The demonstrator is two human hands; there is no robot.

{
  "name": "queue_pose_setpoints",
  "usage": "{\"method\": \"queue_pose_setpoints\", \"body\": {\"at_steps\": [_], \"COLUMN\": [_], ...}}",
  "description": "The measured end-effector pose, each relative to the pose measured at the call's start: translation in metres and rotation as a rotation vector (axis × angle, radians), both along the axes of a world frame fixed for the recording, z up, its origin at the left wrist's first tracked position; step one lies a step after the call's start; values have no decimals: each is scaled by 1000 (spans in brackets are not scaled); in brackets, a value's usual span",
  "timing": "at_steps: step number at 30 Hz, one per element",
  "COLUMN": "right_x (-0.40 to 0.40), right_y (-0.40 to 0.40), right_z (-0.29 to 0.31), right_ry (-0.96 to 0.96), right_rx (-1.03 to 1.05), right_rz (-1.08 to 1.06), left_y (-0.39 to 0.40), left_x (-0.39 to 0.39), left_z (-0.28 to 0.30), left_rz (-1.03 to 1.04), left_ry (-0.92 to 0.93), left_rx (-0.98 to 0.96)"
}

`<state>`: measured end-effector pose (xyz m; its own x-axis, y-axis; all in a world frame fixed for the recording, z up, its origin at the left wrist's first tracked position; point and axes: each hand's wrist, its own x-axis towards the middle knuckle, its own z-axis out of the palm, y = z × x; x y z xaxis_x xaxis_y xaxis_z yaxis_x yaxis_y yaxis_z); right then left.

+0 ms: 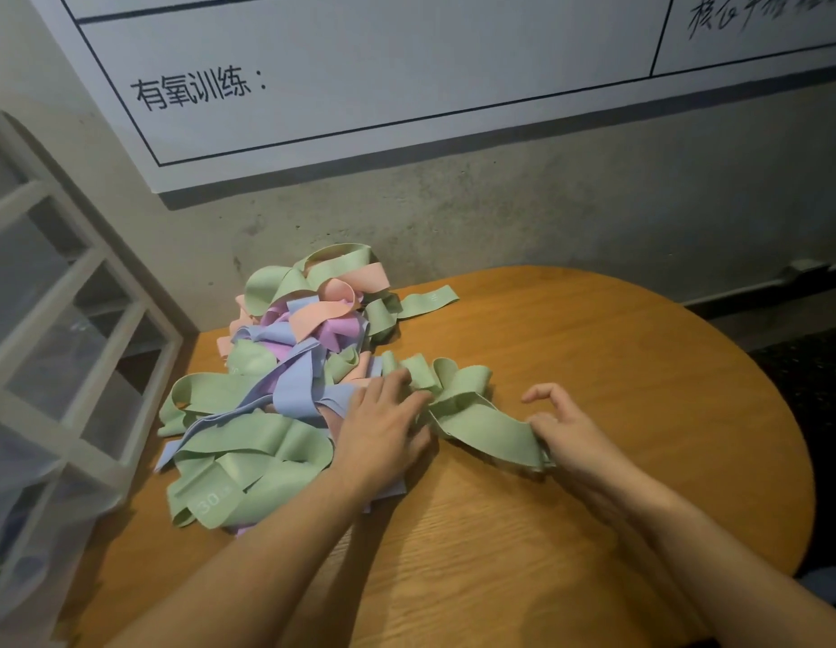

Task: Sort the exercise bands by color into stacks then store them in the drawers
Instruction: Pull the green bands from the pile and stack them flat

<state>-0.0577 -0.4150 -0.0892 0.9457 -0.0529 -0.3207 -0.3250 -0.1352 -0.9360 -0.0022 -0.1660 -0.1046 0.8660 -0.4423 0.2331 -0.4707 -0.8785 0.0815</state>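
On the round wooden table (pixel 594 367), a tangled pile of exercise bands (pixel 285 367) in green, pink, purple and blue lies at the left, beside the clear plastic drawer unit (pixel 56 320). The right hand (pixel 565 427) pinches one end of a green band (pixel 481 423) pulled out to the right. The left hand (pixel 383 423) lies flat with straight fingers, seemingly pressing that band's bunched end.

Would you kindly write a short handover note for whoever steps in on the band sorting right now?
Left hand: flat, pressing the green band near the pile.
Right hand: pinches that band's other end.
The mixed pile of green, pink, purple and blue bands lies on the wooden table; drawer unit at left.
Done: no colour stacks visible.
Left: sort everything, then store.
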Motion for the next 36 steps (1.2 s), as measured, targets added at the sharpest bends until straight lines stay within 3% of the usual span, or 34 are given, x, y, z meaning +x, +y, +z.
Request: {"method": "queue_pose_setpoints", "body": {"at_steps": [7, 10, 12, 14, 16, 21, 24, 27, 32, 36], "right_x": [-2, 1, 5, 6, 4, 3, 6, 2, -2, -3], "right_y": [4, 3, 0, -6, -9, -2, -8, -9, 11, 25], "right_z": [10, 6, 3, -1, -5, 2, 14, 18, 20, 23], "right_ry": [-26, -26, -52, -92, -86, 67, 103, 115, 148, 129], "right_rx": [-284, -516, -517, -371, -93, 648, 983, 927, 827, 867], "right_rz": [120, 201, 170, 97, 79, -121, -294, -237, -91, -98], "left_y": [1, 14, 22, 30, 38, 47, 60, 69, 59, 61], "left_x": [22, 28, 24, 22, 20, 14, 6, -3, -8, 0], "left_z": [14, 17, 22, 26, 26, 24, 17, 13, 29, 41], "left_rz": [-177, -279, -261, -166, -105, -205, -157, -86, -38, 203], "left_ry": [-57, 181, 319, 345, 322, 289, 321, 265, 114, -7], "left_rx": [152, 73, 41, -6, -76, -37, -180, -282, -286, -378]}}
